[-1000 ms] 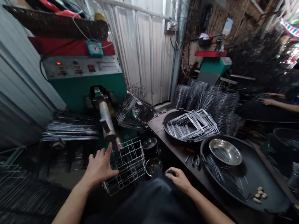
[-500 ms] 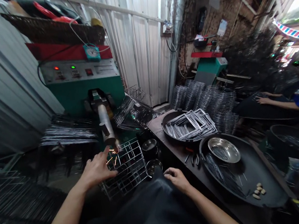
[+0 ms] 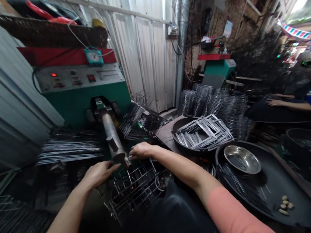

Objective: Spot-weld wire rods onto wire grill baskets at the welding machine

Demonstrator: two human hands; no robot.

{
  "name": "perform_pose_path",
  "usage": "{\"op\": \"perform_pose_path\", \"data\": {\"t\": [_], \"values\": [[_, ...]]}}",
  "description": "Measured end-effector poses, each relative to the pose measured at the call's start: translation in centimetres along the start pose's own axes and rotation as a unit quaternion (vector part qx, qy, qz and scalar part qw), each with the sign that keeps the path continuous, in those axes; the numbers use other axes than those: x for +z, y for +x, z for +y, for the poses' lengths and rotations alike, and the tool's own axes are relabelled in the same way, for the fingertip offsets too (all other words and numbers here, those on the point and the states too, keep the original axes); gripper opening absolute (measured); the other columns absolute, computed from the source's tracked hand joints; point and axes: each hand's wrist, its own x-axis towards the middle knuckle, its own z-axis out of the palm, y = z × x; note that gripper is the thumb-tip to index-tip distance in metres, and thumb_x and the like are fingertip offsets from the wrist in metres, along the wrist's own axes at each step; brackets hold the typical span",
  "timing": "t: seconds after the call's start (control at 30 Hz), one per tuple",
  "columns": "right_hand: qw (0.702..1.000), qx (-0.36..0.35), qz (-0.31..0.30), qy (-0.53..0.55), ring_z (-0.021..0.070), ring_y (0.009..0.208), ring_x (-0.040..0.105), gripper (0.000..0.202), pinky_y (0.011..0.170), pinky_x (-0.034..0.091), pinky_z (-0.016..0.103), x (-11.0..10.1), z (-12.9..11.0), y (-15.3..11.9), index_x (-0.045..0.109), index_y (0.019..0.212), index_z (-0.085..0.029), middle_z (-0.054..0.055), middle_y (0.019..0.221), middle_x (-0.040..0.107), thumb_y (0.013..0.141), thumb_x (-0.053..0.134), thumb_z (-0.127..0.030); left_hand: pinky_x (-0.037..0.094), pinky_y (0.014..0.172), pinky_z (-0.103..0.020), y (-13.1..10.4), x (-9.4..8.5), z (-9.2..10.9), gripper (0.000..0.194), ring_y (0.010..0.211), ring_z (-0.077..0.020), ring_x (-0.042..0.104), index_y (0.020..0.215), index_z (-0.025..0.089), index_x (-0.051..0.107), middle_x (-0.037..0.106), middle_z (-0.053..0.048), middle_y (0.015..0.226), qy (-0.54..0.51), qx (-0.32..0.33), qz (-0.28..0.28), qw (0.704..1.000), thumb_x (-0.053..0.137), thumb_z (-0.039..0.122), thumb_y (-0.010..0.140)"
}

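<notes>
A wire basket (image 3: 144,187) of bright metal rods sits tilted above my lap, under the round metal electrode arm (image 3: 111,130) of a green spot-welding machine (image 3: 84,98). At the basket's left upper edge is my left hand (image 3: 99,175), closed around the wire, its thumb pointing towards the electrode. My right hand (image 3: 143,150) reaches across to the electrode tip, fingers pinched together. Whatever small piece lies between those fingers is too hidden to name. Dark cloth (image 3: 179,210) covers my lap below the basket.
Bundled wire rods (image 3: 69,146) lie left of the machine. On the right, a black pan (image 3: 178,123) holds square wire frames (image 3: 215,128); a larger black tray (image 3: 291,191) carries a steel bowl (image 3: 242,159) and loose rods. Another person's hand (image 3: 274,102) shows far right.
My right hand has moved from beside my lap up to the electrode tip. The sparks are gone, and the machine's green light is off. The basket has shifted slightly downwards.
</notes>
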Motion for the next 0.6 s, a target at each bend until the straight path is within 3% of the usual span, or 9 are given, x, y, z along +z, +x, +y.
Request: {"op": "perform_pose_path", "data": {"t": [0.1,0.2,0.33,0.47,0.6], "values": [[0.998,-0.023,-0.063,-0.006,0.0183,0.092,0.07,0.016,0.064,0.044,0.023,-0.2,-0.2,2.1,0.074,0.105,-0.027,0.003,0.108,0.077,0.096,0.061,-0.03,0.052,0.081,-0.04,0.3,0.3,0.5,0.048,0.09,-0.0314,0.072,0.099,0.027,0.076,0.078,-0.01,0.091,0.036,-0.01,-0.014,0.999,0.04,0.056,0.087],[0.997,0.016,-0.07,-0.026,0.0202,0.095,0.071,0.02,0.066,0.046,0.025,-0.1,-0.3,2.8,0.072,0.11,-0.026,0.005,0.113,0.077,0.098,0.056,-0.028,0.044,0.096,-0.056,0.2,0.3,1.3,0.048,0.09,-0.0349,0.071,0.105,0.023,0.074,0.077,-0.014,0.09,0.076,-0.022,-0.005,0.997,0.034,0.045,0.092],[0.996,0.042,-0.067,-0.031,0.0213,0.096,0.071,0.023,0.066,0.046,0.026,-0.5,-0.2,3.6,0.072,0.111,-0.024,0.008,0.115,0.076,0.1,0.052,-0.028,0.033,0.098,-0.072,-0.2,-0.8,2.2,0.047,0.099,-0.0414,0.068,0.106,0.016,0.072,0.072,-0.022,0.102,0.106,-0.022,0.031,0.994,0.028,0.028,0.092],[0.996,0.032,-0.073,-0.031,0.0193,0.093,0.07,0.019,0.065,0.043,0.024,-0.9,0.6,3.7,0.073,0.106,-0.025,0.005,0.11,0.077,0.098,0.057,-0.031,0.039,0.097,-0.066,-1.6,-1.4,2.4,0.035,0.103,-0.0393,0.066,0.093,0.021,0.074,0.072,-0.018,0.107,0.102,0.015,0.007,0.995,0.04,0.032,0.089],[0.998,0.033,-0.05,-0.011,0.0169,0.089,0.067,0.021,0.065,0.037,0.023,-0.9,1.4,2.5,0.073,0.103,-0.023,0.004,0.106,0.076,0.099,0.056,-0.035,0.049,0.087,-0.046,-3.1,-0.7,2.5,0.035,0.092,-0.0286,0.069,0.091,0.025,0.074,0.074,-0.009,0.098,0.076,0.037,-0.044,0.995,0.04,0.022,0.087]]}}
